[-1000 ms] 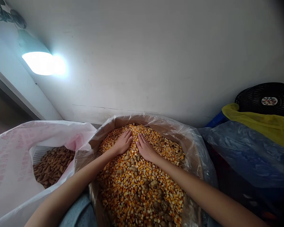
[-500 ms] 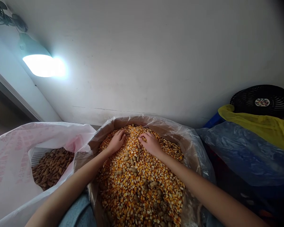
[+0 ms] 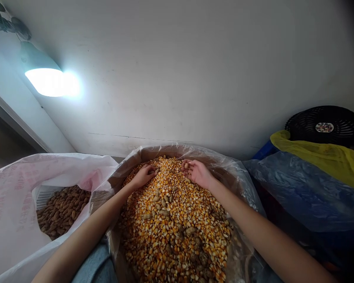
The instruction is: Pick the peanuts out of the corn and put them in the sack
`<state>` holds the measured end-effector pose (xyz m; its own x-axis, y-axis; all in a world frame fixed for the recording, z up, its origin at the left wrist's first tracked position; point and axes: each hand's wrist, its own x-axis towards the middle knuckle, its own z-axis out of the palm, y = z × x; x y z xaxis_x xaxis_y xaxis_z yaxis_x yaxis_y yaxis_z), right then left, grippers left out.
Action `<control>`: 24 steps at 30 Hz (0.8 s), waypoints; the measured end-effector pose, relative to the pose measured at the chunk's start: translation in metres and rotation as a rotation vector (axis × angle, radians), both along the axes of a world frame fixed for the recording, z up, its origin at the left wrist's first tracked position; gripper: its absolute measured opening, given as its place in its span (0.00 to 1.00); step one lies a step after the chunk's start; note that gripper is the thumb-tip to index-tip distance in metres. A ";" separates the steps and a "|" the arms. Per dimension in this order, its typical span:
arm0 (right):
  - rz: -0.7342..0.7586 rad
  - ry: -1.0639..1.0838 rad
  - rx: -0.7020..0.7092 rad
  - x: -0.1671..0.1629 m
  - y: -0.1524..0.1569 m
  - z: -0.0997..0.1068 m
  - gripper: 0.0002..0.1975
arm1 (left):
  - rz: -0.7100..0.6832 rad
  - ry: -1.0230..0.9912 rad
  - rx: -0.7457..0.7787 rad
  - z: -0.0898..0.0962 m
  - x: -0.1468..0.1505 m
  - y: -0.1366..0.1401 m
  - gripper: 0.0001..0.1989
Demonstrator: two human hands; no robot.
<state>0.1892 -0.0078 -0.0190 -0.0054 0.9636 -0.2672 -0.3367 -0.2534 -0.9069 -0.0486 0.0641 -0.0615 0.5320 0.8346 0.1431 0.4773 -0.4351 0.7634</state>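
We are judging spillage to be the main risk: the right hand is carrying what we are reading as a small brown nut on its fingers, and a loose curl could be letting it roll back among the corn kernels. We are also suspecting that the right forearm, passing over the near right rim, could be snagging the clear plastic liner. For pose, we are noting the right hand hanging above the far right corn, palm up, fingers half-curled and not closed. The left hand is resting at the far left, knuckles up, fingers bent into the corn beside a peanut; we are not able to tell whether it is gripping. More peanuts are lying nearer us, amid the corn.
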 end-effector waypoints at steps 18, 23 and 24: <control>0.448 -0.384 0.099 -0.010 -0.012 0.005 0.13 | 0.183 -0.240 -0.109 0.015 -0.015 0.001 0.12; 0.302 -0.051 0.086 -0.012 -0.013 0.008 0.12 | 0.118 -0.051 0.063 0.008 -0.007 -0.004 0.12; 0.310 -0.133 0.081 -0.014 -0.014 0.007 0.14 | 0.144 -0.126 0.008 0.009 -0.007 -0.004 0.12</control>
<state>0.1756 -0.0213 -0.0118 -0.2717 0.9395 -0.2085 -0.1322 -0.2510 -0.9589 -0.0557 0.0602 -0.0521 0.3849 0.8992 0.2081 0.4361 -0.3759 0.8176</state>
